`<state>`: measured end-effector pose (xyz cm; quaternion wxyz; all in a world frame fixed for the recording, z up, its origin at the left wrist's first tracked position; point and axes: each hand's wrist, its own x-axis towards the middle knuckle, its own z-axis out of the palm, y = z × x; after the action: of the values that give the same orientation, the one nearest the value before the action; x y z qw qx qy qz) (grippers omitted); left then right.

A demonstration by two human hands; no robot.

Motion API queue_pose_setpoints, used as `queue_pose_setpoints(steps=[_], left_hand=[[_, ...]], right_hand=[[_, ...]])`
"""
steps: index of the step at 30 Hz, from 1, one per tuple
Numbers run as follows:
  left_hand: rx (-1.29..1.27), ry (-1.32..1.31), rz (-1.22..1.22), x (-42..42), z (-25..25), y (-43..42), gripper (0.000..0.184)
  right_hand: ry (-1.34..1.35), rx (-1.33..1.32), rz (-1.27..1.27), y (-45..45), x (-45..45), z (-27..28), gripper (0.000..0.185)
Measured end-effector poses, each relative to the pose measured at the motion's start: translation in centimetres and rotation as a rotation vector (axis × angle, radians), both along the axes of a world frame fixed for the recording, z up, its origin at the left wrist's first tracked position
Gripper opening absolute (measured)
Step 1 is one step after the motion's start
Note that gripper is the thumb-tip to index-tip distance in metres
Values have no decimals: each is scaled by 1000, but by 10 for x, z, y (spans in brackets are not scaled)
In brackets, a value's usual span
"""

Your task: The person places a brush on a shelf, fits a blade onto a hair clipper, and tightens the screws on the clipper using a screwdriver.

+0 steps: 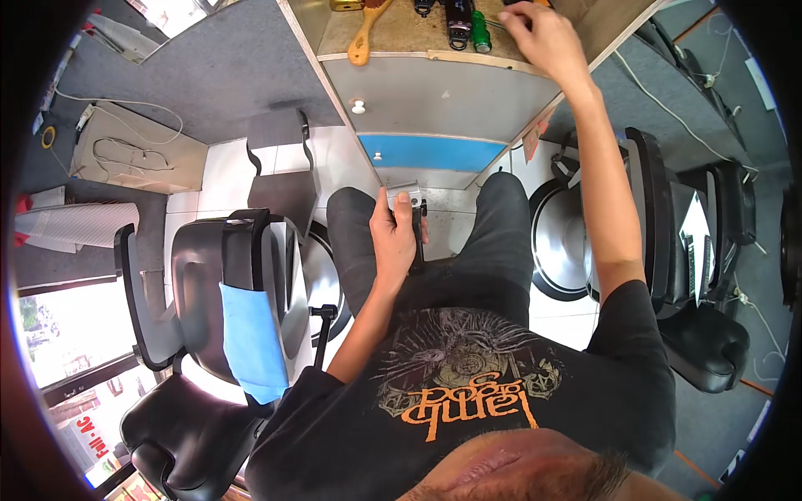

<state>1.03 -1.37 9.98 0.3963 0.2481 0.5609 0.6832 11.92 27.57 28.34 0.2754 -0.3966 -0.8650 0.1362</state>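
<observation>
Nearest, below a black T-shirt with orange lettering point(468, 405), the left hand point(394, 242) is closed around a slim black device with a silver metal head point(419, 219), thumb lying along its upper side. The device is held between the knees, clad in dark trousers point(505, 219), its head towards the cabinet. Much of its body is hidden by the hand, so whether any part of it is loosened or removed cannot be told.

Farther out, the right hand point(547, 42) reaches over the brown wooden shelf point(401, 37) of a cabinet with a grey drawer point(443, 96) and a blue drawer point(434, 154). Its fingertips are at the thin metal shaft of a green-handled tool, seemingly a screwdriver point(480, 35); whether they pinch the shaft or only touch it cannot be told.

The work looks, by judgement, partway along: the device is in the grasp, while the green-handled tool lies on the shelf and is not at the device. No finished result shows, and how much remains cannot be read from this view. Just beside the tool lies a black clipper-like appliance point(458, 23); farther left is a brush with a pale wooden handle point(361, 42).
</observation>
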Motion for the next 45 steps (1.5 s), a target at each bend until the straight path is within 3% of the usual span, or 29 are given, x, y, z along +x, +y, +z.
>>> queue_pose_setpoints(steps=[3, 4, 7, 11, 14, 17, 20, 23, 24, 27, 31, 34, 40, 45], left_hand=[[-5, 7, -27, 4, -1, 4, 39], [-2, 15, -33, 5, 1, 4, 39], [-15, 33, -36, 7, 2, 2, 42], [-20, 31, -35, 5, 3, -2, 46], [-55, 44, -20, 5, 0, -4, 47], [-63, 40, -43, 5, -3, -3, 47], [-81, 67, -34, 9, -7, 1, 45], [-61, 114, -64, 10, -5, 3, 35], [-69, 115, -65, 10, -4, 4, 35], [-70, 131, -63, 6, -4, 5, 35], [-90, 168, -22, 2, -3, 8, 30], [-78, 147, 11, 1, -6, 13, 28], [-124, 210, -83, 2, -15, 18, 43], [-133, 260, -85, 10, -17, 21, 50]], right_hand=[[-156, 27, 49, -25, -12, 9, 57], [-154, 113, 178, -9, -11, -6, 70], [-47, 145, 229, 6, -15, -22, 65], [-220, -34, -28, 1, -19, -10, 60], [-169, 84, 86, 20, -11, -30, 59], [-219, -58, 50, 10, -8, -18, 59], [-21, 135, 24, 13, 5, -38, 56], [217, 257, -17, -27, 22, -25, 54], [392, 93, -91, -50, 24, -13, 41], [598, -185, 3, -56, 53, -42, 33], [788, -640, 93, -127, 93, -53, 34], [674, -829, 65, -155, 123, -81, 30], [302, -737, 134, -175, 156, -79, 27], [212, -633, 196, -169, 151, -68, 27]])
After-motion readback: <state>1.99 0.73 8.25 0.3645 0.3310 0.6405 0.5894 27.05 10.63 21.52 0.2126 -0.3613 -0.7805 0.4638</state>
